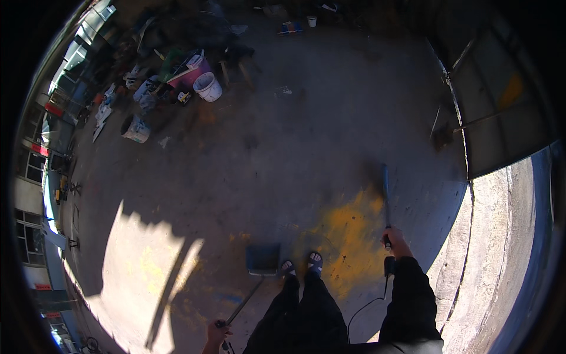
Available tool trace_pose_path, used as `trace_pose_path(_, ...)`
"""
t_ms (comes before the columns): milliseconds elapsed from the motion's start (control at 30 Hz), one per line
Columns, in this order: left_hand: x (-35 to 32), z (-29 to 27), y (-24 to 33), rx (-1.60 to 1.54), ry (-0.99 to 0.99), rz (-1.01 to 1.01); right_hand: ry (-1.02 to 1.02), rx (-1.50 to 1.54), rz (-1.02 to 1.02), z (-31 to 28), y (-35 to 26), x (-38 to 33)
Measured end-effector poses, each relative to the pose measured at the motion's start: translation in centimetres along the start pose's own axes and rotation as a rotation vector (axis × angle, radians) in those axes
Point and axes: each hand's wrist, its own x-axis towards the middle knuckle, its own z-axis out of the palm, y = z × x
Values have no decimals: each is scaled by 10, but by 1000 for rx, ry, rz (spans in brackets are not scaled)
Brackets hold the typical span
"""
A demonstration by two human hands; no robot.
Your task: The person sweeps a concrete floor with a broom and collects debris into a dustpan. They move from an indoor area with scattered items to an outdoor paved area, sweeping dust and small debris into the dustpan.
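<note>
My left hand (217, 333), at the lower edge, is closed round the grip of a long-handled dustpan (263, 259). Its dark blue pan rests on the floor just left of my feet, and the thin handle slants back to my hand. Out to the right, my right hand (400, 241) wraps round the black grip of a broom (385, 192). The broom's stick points away from me, blue toward the far end; its head is dark, blurred and hard to make out. A yellow powdery stain (348, 236) covers the floor between the broom and my feet.
A white bucket (207, 87), a pink tub (190, 74) and a tipped, stained bucket (135, 128) stand among clutter at the far left. A metal-framed gate or door panel (501, 112) is at the right. A small white tub (312, 21) is at the back.
</note>
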Motion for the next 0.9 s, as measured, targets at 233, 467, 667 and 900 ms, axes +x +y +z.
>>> trace_pose_path(233, 17, -1, -23, 94, -33, 151, -26, 15, 152, 150, 13, -41)
trace_pose_path(467, 50, 3, 4, 387, -57, 176, -281, -885, 69, 148, 30, -152)
trace_pose_path(667, 81, 32, 53, 632, -116, 321, -246, -656, 114, 93, 45, -217)
trace_pose_path(900, 102, 96, 136, 923, -109, 424, -16, -305, 210, 52, 63, -242)
